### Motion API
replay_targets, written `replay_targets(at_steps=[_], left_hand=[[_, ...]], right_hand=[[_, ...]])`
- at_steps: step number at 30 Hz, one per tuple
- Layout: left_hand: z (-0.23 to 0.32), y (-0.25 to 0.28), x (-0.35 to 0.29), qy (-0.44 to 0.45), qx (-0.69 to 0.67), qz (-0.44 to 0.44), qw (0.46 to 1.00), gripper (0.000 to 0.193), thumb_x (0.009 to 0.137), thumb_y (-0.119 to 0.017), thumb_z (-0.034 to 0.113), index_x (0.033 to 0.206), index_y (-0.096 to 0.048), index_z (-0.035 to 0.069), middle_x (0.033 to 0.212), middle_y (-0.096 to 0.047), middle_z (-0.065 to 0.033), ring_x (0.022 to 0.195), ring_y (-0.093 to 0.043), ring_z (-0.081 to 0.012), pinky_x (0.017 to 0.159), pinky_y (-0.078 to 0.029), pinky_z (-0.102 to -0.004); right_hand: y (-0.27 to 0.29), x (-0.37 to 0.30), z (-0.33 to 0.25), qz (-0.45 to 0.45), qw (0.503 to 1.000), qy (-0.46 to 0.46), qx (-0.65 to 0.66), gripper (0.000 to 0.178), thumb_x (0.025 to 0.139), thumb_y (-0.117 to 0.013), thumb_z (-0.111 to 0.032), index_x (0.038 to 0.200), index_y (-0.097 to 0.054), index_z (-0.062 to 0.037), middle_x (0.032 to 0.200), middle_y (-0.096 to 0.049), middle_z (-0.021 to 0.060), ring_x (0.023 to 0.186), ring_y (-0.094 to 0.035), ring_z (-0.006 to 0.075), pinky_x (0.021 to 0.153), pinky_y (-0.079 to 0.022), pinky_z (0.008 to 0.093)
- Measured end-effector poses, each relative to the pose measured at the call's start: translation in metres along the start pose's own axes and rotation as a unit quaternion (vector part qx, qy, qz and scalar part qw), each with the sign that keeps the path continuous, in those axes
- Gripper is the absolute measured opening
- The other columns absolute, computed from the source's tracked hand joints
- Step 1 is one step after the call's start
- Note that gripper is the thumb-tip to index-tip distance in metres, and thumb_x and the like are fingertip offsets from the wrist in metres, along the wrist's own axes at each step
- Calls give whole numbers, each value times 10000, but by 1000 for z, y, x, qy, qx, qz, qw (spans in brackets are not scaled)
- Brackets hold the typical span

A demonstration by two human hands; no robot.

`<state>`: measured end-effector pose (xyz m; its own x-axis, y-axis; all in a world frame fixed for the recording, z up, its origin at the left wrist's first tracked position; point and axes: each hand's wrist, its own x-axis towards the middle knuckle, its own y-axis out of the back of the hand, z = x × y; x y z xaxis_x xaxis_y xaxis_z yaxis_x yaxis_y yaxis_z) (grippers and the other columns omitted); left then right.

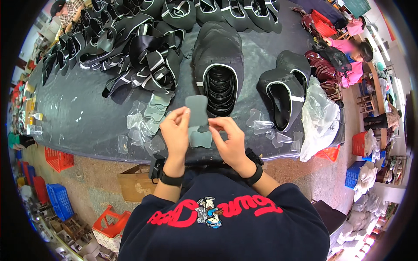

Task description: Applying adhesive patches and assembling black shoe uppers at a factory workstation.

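The thin grey-green piece [197,109] is up off the table [78,115], in front of the stack of black shoe uppers [217,43]; the left hand [175,132] has thumb and forefinger closed on its left edge, while the right hand [229,141] has its thumb and forefinger drawn almost together at the lower right edge, though I cannot tell whether they pinch it or only touch it. With so little of the edge held, the piece could probably slip or twist if the right fingers pull harder than the left ones hold, and being thin it might bend or crease. If dropped, it would likely land on or near the second grey-green piece [201,139] lying below the hands, and the two could get mixed up. To the left, a fanned pile of like pieces [157,106] lies against clear plastic scraps [136,122], which might cling to a piece picked from there. More clear scraps [261,125] lie to the right, near a separate black upper [282,93] and a white plastic bag [320,119], which would crowd a reach that way
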<state>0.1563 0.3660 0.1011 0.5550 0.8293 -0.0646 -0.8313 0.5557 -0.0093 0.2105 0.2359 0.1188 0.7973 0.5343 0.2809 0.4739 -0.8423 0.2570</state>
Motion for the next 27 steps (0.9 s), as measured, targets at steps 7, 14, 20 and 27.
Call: replay_targets(at_steps=[7,14,20,27], left_hand=[[44,-10,-31,82,-211,-120,966,91,809,-589,-1,868,-617,-63,802,-611,-73,725,-597,-116,679,-554,-272],[50,-18,-47,-66,-28,-100,992,106,819,-584,4,893,-617,-65,819,-613,-56,740,-588,-93,676,-496,-212],[53,-22,-52,-113,36,-118,986,83,810,-588,-3,870,-615,-53,835,-614,-61,733,-577,-80,642,-463,-191],[54,-21,-52,-106,42,-136,984,82,808,-585,-9,871,-611,-54,843,-611,-63,747,-577,-83,652,-466,-196]], right_hand=[[6,16,-30,49,994,82,-47,129,753,-631,-32,875,-620,10,905,-630,140,821,-617,247,719,-486,300],[13,13,-34,68,988,113,-84,114,733,-638,-10,841,-617,20,845,-638,141,737,-629,258,642,-504,307],[22,14,-32,61,978,151,-129,107,705,-652,-19,789,-598,20,792,-628,138,696,-624,252,604,-500,299],[27,12,-32,45,994,75,-68,88,732,-620,18,820,-615,23,827,-632,113,722,-631,177,652,-499,251]])
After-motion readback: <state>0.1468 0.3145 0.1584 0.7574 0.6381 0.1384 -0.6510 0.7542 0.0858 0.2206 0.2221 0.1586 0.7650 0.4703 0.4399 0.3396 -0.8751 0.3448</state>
